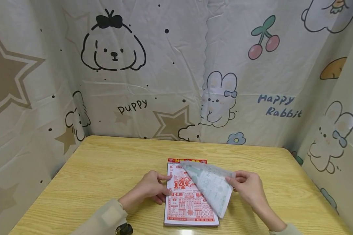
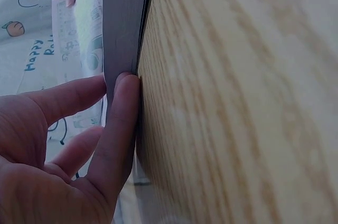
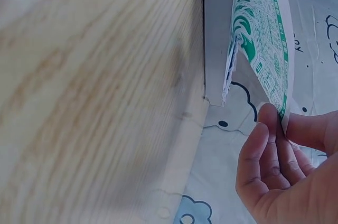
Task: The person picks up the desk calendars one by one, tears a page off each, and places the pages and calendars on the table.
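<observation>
A thick tear-off calendar (image 1: 191, 210) lies on the table, its top page printed in red with a large 14. My left hand (image 1: 153, 186) holds its left edge, fingertips against the side of the pad and over the face. From the left wrist view, a finger runs along the thick grey page block (image 2: 124, 23). My right hand (image 1: 248, 187) pinches a corner of a thin green-printed page (image 1: 213, 186) between thumb and fingers. That page is folded up diagonally, its pale back showing, and joins the pad near the top. In the right wrist view the green print (image 3: 264, 39) faces the camera.
The pad sits near the front of a yellow wood-grain table (image 1: 111, 156). A patterned curtain (image 1: 170, 65) with cartoon animals and stars hangs behind the table and along both sides. A dark band (image 1: 124, 229) shows at the left wrist.
</observation>
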Demonstrator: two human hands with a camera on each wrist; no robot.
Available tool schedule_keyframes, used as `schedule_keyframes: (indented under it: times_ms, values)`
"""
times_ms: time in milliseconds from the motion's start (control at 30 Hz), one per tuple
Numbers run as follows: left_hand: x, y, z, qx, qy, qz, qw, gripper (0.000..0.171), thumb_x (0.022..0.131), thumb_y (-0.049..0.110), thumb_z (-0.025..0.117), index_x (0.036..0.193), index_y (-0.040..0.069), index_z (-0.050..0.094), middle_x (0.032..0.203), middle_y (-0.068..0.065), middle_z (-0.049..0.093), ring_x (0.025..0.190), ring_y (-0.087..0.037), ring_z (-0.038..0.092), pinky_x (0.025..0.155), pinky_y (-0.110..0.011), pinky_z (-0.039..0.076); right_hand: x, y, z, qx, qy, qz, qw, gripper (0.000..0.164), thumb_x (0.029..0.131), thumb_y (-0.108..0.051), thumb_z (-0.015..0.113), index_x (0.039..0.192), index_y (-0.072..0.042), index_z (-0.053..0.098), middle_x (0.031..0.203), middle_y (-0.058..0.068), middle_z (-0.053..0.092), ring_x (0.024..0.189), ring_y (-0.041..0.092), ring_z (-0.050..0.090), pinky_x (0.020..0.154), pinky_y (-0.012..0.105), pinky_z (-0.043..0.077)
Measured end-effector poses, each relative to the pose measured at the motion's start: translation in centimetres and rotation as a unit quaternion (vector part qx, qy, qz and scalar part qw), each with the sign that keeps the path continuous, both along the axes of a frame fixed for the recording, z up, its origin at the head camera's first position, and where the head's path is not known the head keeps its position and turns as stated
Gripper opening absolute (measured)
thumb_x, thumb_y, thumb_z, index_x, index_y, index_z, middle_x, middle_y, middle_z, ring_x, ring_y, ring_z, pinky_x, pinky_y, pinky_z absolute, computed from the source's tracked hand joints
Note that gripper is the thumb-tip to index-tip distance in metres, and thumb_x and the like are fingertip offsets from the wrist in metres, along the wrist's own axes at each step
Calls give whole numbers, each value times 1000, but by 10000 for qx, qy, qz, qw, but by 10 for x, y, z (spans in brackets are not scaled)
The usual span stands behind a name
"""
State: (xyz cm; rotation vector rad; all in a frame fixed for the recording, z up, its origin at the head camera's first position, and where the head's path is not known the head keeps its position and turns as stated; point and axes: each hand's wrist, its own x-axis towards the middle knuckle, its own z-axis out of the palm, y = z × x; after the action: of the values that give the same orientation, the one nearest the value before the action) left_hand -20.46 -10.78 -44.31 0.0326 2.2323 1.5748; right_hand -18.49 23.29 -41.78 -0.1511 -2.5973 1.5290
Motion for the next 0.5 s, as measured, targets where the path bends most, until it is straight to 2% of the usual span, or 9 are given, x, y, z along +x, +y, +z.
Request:
schedule_keyframes:
  times_ms: [500]
  values:
    - [0, 0, 0, 15, -38, 47, 10000, 63, 81, -2, 87, 140, 4, 67, 74, -15, 71, 54, -19, 69, 52, -37, 65, -2, 9, 1, 110, -49, -106, 9999, 35, 93, -8, 82, 116, 16, 69, 85, 12, 75, 70, 18, 71, 62, 30, 65]
